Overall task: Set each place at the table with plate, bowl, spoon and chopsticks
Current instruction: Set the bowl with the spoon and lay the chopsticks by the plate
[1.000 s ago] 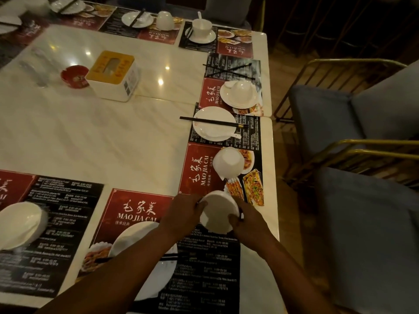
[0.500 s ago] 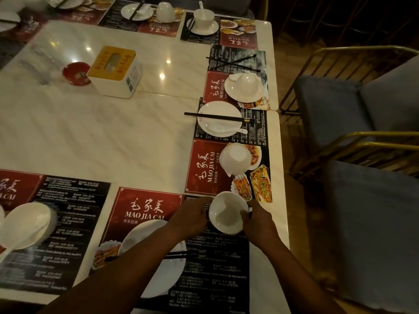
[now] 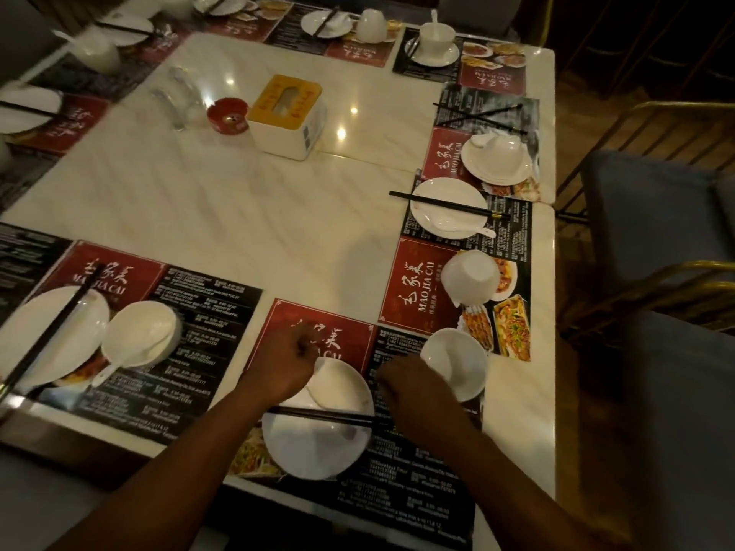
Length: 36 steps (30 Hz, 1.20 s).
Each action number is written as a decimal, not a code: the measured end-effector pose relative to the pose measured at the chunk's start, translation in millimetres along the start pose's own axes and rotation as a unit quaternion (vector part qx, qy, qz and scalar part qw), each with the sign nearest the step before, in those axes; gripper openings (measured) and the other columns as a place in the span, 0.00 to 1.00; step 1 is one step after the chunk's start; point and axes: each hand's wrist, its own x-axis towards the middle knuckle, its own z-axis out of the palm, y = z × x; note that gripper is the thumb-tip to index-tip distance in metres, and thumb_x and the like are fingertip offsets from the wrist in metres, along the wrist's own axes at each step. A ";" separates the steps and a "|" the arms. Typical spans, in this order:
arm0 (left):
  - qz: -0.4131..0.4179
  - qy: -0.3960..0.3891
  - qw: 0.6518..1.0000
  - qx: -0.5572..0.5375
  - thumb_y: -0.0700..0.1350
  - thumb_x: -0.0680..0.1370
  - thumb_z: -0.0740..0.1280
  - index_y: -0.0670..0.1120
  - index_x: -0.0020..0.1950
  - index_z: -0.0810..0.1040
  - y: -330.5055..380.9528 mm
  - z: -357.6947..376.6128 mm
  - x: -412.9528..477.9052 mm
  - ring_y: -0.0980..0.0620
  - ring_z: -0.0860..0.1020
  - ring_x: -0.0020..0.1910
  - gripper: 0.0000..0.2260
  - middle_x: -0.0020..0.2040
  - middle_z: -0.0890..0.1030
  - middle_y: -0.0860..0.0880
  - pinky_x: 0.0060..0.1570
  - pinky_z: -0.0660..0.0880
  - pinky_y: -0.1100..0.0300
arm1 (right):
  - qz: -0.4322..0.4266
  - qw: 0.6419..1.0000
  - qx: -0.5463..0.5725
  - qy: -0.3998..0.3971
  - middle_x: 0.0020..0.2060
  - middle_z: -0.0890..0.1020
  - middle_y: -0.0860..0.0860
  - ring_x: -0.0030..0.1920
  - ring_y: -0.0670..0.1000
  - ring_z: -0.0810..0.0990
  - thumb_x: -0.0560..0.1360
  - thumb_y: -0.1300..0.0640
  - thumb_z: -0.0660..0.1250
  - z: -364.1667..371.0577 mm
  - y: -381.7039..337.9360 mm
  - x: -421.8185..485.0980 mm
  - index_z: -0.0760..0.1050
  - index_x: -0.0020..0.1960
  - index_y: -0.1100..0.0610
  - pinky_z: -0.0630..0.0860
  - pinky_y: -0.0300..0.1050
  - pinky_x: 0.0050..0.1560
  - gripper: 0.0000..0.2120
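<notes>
1. We see a pale marble surface [image 3: 246,200] ringed with red-and-black menu placemats, each carrying white tableware.
2. At the near setting, a white plate [image 3: 318,443] lies on the placemat [image 3: 401,499], with a pair of dark chopsticks [image 3: 330,416] resting across its middle, running left to right.
3. The left hand [image 3: 286,365] sits at the far-left rim of that plate, its fingers curled in. What looks like a white spoon [image 3: 324,381] lies at the plate's far edge just beside the knuckles. We cannot tell whether the grip is clamped on it or merely closed beside it.
4. The right hand [image 3: 405,387] is to the right of the plate, over the black part of the placemat, fingers curled together. It is next to the left side of an upright white bowl [image 3: 457,361]; whether the grip touches the bowl we cannot tell.
5. That bowl stands on the placemat to the right of the plate, toward the right edge of the surface.
6. Just beyond it, an upturned bowl [image 3: 471,278] rests on the right-hand placemat, and farther on lies a second plate [image 3: 445,204] with chopsticks across it and a spoon at its near rim.
7. At the near left, another setting has a plate [image 3: 43,336] with chopsticks laid across it and a bowl [image 3: 139,332] holding a spoon.
8. Toward the middle of the surface sit a yellow-topped tissue box [image 3: 288,117] and a small red dish [image 3: 227,115] to its left.
</notes>
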 end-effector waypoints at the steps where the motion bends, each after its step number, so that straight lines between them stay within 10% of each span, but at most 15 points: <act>1: -0.004 0.008 1.000 0.002 0.41 0.79 0.68 0.54 0.52 0.80 -6.5 -1.9 -8.2 0.60 0.79 0.42 0.08 0.44 0.81 0.56 0.42 0.73 0.66 | -0.023 0.999 -0.021 -0.044 0.60 0.78 0.48 0.61 0.51 0.73 0.78 0.56 0.66 14.3 -7.3 4.7 0.76 0.63 0.51 0.74 0.47 0.59 0.14; 9: -0.045 0.067 0.996 -0.022 0.39 0.77 0.68 0.54 0.49 0.80 -49.8 -20.6 -51.6 0.61 0.79 0.45 0.09 0.45 0.81 0.60 0.48 0.73 0.65 | -0.047 0.979 -0.149 -0.128 0.59 0.78 0.54 0.60 0.57 0.74 0.72 0.59 0.73 51.9 -35.5 13.9 0.69 0.66 0.54 0.75 0.54 0.57 0.24; 21: -0.068 0.106 0.991 -0.054 0.42 0.78 0.69 0.51 0.56 0.80 -68.6 -19.1 -67.1 0.52 0.82 0.48 0.08 0.51 0.83 0.52 0.53 0.81 0.51 | 0.044 0.991 0.004 -0.126 0.58 0.80 0.50 0.59 0.52 0.77 0.75 0.58 0.70 60.2 -28.7 6.6 0.75 0.61 0.49 0.77 0.50 0.60 0.16; 36: 0.042 0.040 0.995 0.086 0.44 0.74 0.72 0.53 0.53 0.78 -60.1 7.5 -40.6 0.53 0.79 0.49 0.09 0.51 0.80 0.53 0.50 0.76 0.58 | 0.320 0.927 0.188 0.053 0.48 0.80 0.46 0.50 0.48 0.79 0.75 0.58 0.72 73.3 -1.8 -75.9 0.71 0.58 0.51 0.76 0.43 0.50 0.15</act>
